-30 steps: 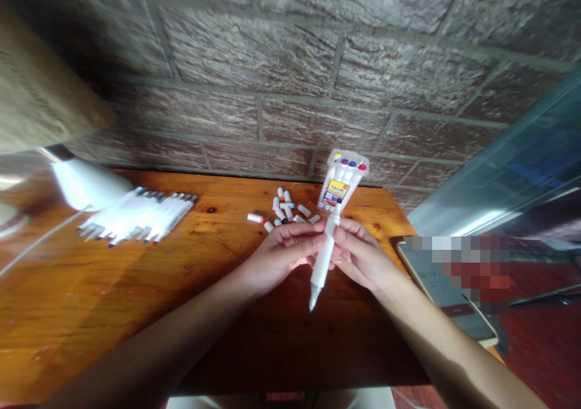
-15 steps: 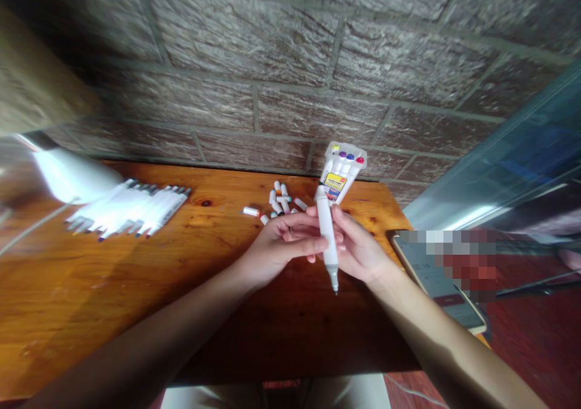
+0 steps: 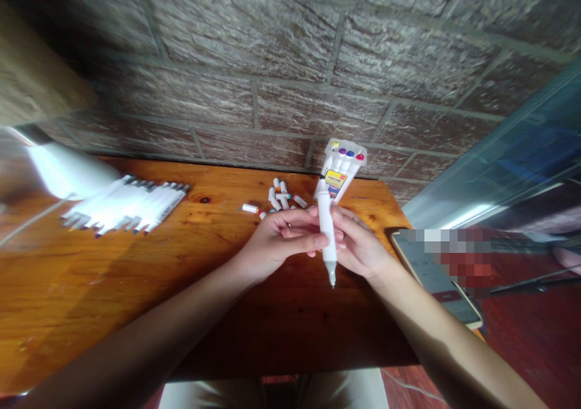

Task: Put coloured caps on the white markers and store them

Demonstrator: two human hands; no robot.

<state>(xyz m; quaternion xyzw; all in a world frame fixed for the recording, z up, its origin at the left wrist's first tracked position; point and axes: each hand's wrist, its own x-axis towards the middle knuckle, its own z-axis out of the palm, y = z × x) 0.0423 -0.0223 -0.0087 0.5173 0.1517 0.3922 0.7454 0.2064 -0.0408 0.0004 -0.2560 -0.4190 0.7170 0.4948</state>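
Note:
A white marker pen [image 3: 326,221] with no caps on it is held nearly upright over the table, its grey nib end pointing down toward me and a dark tip at the far end. My left hand [image 3: 279,239] pinches it from the left, thumb laid across the barrel. From the right, my right hand [image 3: 358,242] closes its fingers on the same marker. Several loose white caps [image 3: 284,195] with coloured ends lie just beyond my hands. Behind them stands a clear marker case [image 3: 341,167] holding several markers with yellow, purple, blue and red ends.
A row of uncapped white markers [image 3: 131,206] lies on the wooden table [image 3: 218,239] to the left, beside a white lamp base [image 3: 68,167]. A phone [image 3: 436,276] rests at the right edge. A stone-patterned wall [image 3: 218,106] rises behind.
The marker has turned slightly in my fingers, its lower nib shifting a little left and up. Both hands keep their hold, and the view has tilted slightly.

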